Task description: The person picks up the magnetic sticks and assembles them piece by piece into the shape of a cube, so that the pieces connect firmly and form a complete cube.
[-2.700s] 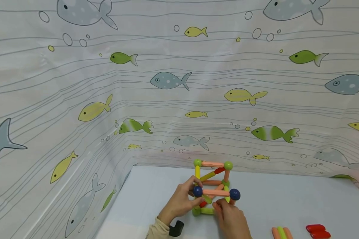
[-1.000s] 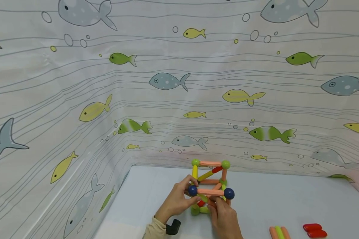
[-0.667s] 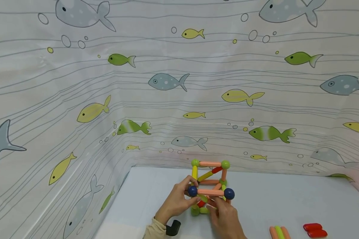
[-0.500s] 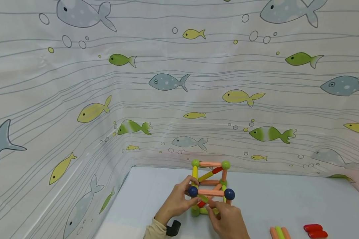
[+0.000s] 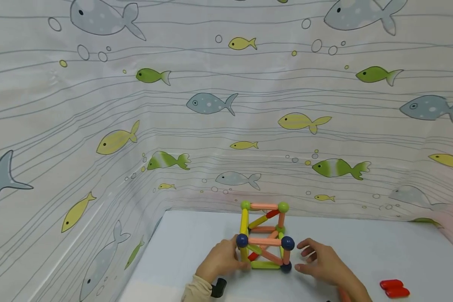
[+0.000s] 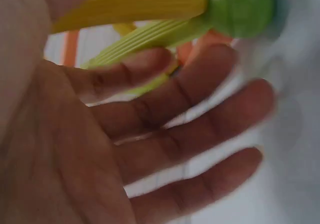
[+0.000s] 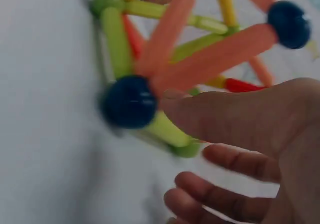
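Note:
A cube-like frame of magnetic rods and balls [image 5: 264, 242] stands on the white table. Blue balls [image 5: 287, 243] sit at its near corners, and an orange diagonal rod [image 5: 270, 256] meets a short lime rod on the front face. My left hand [image 5: 222, 260] is at the frame's left side; its fingers [image 6: 200, 129] are spread in the left wrist view, beside a yellow rod [image 6: 145, 4] and a green ball [image 6: 242, 7]. Just right of the frame is my right hand [image 5: 324, 264], fingers loosely bent around nothing. Its thumb appears close to the lower blue ball [image 7: 129, 102]; contact is unclear.
Two red rods [image 5: 394, 288] lie at the right on the table [image 5: 362, 247]. Part of an orange rod [image 5: 343, 295] shows under my right forearm. A black curved piece [image 5: 219, 287] is by my left wrist. A fish-patterned curtain [image 5: 196, 138] surrounds the table's back and left.
My right hand has let go of the orange diagonal rod and drawn away rightward. My left hand has loosened its grip and slid lower along the frame's left side.

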Available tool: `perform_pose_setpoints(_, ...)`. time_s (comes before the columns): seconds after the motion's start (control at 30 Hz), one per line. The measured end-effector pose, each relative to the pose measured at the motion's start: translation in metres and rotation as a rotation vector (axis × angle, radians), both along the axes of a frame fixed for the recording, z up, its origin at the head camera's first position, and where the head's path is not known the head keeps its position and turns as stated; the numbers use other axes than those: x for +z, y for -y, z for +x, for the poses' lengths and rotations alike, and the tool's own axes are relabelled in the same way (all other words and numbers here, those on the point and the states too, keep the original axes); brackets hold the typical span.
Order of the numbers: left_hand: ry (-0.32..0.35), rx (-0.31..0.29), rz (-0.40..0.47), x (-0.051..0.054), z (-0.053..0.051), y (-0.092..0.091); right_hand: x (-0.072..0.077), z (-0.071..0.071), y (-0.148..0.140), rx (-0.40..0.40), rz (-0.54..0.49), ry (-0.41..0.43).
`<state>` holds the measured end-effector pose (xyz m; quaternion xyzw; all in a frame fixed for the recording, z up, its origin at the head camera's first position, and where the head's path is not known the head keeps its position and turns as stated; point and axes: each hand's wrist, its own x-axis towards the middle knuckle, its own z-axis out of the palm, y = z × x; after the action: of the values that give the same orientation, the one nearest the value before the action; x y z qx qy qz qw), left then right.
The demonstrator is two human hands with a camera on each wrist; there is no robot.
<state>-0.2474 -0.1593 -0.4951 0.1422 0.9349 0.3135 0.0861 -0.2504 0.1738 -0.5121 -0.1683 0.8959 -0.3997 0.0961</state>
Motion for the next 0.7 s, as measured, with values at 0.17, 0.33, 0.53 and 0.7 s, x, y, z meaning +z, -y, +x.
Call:
perform_pose_setpoints(0.17, 0.044, 0.034, -0.072, -0.015, 0.000, -0.005, -0.034, -0.009, 0.006, 0.221, -0.134, 0.050)
perform_pose_setpoints(0.33, 0.058, 0.031, 0.034, -0.019, -0.002, -0.005, -0.038, -0.006, 0.016, 0.233, -0.147, 0.002)
perform_pose_setpoints(0.53, -0.046, 0.069, 0.090, -0.026, -0.010, -0.005, -0.027, 0.002, 0.022, 0.255, -0.132, 0.100)
perform_pose_setpoints(0.7, -0.177, 0.145, 0.253, -0.041, -0.017, -0.011, -0.021, 0.012, 0.036, 0.295, -0.206, 0.232)
